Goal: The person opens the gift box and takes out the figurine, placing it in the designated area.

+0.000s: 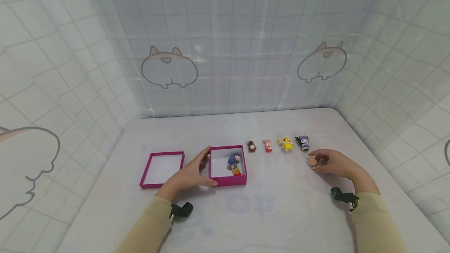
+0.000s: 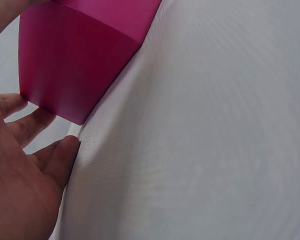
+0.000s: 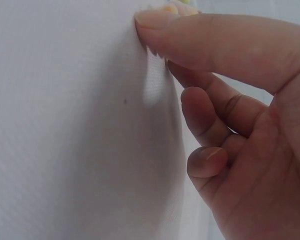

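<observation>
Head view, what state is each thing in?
Magenta box: open, held by left hand.
Lid: off the box, hollow side up.
Blue figurine: inside box.
Orange figurine: inside box.
Brown figurine: outside box.
Pink figurine: outside box.
Yellow figurine: outside box.
Purple figurine: outside box.
Beige figurine: outside box, pinched by right hand.

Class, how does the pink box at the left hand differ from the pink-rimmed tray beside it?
The box has a taller front wall; the tray looks shallower. The box holds a blue figure and a yellow figure, while none shows in the tray. The left hand grips the box's left side; the tray lies further left, partly hidden by that hand. Both have pink rims and white insides.
</observation>
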Available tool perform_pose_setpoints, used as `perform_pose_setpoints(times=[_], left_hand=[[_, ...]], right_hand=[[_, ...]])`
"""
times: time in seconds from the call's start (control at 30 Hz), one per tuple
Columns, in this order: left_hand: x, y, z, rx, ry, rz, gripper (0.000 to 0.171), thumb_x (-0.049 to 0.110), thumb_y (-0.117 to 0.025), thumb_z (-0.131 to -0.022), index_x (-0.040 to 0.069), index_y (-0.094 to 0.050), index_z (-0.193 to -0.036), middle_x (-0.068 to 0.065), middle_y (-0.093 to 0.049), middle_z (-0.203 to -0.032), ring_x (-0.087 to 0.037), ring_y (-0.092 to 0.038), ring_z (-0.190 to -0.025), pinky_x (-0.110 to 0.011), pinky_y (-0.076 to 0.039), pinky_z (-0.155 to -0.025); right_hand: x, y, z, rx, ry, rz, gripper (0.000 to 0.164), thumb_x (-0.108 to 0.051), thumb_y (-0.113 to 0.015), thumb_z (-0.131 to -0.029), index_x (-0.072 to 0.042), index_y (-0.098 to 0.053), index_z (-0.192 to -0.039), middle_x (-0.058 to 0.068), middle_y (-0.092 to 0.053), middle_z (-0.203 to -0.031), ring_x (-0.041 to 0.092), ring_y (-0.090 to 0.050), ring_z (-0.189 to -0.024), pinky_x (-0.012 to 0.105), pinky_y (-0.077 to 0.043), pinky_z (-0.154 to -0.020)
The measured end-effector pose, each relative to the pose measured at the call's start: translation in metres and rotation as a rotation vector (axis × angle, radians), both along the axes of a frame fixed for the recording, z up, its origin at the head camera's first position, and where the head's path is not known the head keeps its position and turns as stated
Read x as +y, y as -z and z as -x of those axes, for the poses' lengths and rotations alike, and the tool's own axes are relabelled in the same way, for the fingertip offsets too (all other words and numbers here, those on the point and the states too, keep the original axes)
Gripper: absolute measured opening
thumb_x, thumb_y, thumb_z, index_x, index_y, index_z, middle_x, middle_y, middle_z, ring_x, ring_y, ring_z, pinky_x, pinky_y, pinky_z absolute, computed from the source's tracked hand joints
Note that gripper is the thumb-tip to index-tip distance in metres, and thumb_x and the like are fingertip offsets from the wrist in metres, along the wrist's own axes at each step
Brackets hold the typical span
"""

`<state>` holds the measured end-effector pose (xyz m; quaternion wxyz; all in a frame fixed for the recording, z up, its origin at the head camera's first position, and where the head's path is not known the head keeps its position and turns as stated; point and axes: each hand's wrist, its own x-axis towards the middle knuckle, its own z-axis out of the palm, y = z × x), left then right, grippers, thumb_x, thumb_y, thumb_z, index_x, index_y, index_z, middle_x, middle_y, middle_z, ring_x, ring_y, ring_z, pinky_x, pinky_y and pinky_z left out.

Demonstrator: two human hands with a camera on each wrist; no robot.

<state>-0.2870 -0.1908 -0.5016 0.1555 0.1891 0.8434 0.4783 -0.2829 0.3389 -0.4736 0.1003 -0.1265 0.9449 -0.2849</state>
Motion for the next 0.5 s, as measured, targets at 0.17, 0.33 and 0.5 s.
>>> perform_pose_setpoints(times=[0.17, 0.33, 0.5], left_hand=[[0.0002, -0.0012, -0.0004, 0.0, 0.004, -0.003, 0.128, 0.05, -0.091, -0.063, 0.029, -0.011, -0.16, 0.002, -0.026, -0.158, -0.023, -0.035, -0.141, -0.039, -0.035, -0.112], [-0.0001, -0.0017, -0.0008, 0.003, 0.007, -0.007, 0.127, 0.05, -0.092, -0.063, 0.028, -0.012, -0.16, 0.0, -0.025, -0.159, -0.023, -0.034, -0.142, -0.04, -0.035, -0.112], [-0.0001, -0.0023, -0.0015, 0.012, 0.018, -0.017, 0.127, 0.048, -0.092, -0.063, 0.025, -0.013, -0.16, -0.002, -0.025, -0.159, -0.025, -0.032, -0.143, -0.041, -0.035, -0.112]], right_hand=[[-0.0009, -0.0015, -0.0006, -0.011, 0.008, -0.009, 0.054, -0.024, -0.084, -0.08, -0.01, -0.064, -0.128, 0.004, -0.062, -0.107, 0.022, -0.052, -0.092, 0.036, -0.048, -0.076], [-0.0004, -0.0011, -0.0005, -0.022, 0.015, -0.013, 0.056, -0.025, -0.084, -0.079, -0.011, -0.064, -0.129, 0.004, -0.061, -0.108, 0.022, -0.052, -0.092, 0.036, -0.048, -0.075], [0.0006, -0.0021, -0.0013, -0.021, 0.011, -0.004, 0.057, -0.025, -0.085, -0.079, -0.011, -0.063, -0.13, 0.005, -0.061, -0.108, 0.022, -0.051, -0.091, 0.034, -0.047, -0.073]])
